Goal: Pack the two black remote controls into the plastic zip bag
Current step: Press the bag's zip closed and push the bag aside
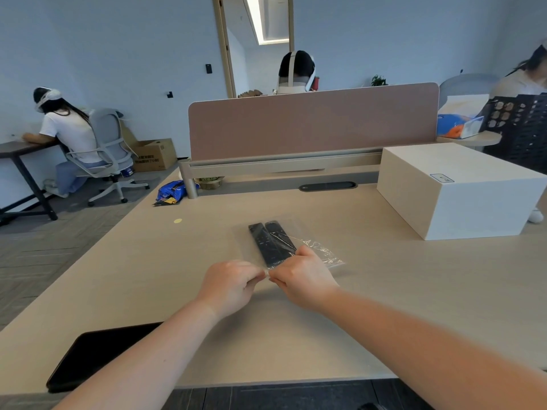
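Note:
Two black remote controls lie side by side inside a clear plastic zip bag (318, 249) on the wooden desk (384, 276); the left remote (262, 242) and the right remote (280, 236) point away from me. My left hand (229, 284) and my right hand (302, 278) meet at the bag's near edge, fingers pinched on the plastic strip between them. The near ends of the remotes are partly hidden behind my right hand's fingers.
A large white box (461, 187) stands at the right. A pink divider panel (313, 119) closes the desk's far side. A black tablet (94, 355) lies near the front left edge. A blue snack packet (171, 193) and a yellow dot (177, 221) are far left. Other people sit beyond.

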{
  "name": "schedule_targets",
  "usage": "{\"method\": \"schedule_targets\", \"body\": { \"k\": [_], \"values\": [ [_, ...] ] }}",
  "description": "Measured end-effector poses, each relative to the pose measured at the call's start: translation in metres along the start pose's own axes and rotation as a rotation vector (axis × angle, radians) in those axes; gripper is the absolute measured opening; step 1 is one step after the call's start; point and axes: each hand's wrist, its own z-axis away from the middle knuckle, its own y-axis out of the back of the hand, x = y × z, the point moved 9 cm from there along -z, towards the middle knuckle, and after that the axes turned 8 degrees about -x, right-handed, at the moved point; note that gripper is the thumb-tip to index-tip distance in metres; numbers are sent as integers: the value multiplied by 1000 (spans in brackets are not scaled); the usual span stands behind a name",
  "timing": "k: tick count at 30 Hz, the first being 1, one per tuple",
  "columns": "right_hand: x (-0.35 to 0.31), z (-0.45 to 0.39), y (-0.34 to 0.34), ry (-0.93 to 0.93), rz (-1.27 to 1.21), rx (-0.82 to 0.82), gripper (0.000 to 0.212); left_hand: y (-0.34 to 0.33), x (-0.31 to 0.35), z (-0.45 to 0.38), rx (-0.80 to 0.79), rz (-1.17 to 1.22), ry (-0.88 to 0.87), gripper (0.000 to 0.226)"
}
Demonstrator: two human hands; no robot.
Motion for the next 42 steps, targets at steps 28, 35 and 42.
{"method": "schedule_targets", "body": {
  "k": [28, 35, 42],
  "values": [
    [46, 34, -1, 116, 161, 36, 27, 7, -7, 4, -7, -13, -19, 30],
    [54, 36, -3, 98, 170, 11, 25, 11, 0, 0, -12, -39, -34, 30],
    [77, 46, -7, 20, 146, -17, 23, 12, -3, 0, -25, -54, -55, 29]
  ]
}}
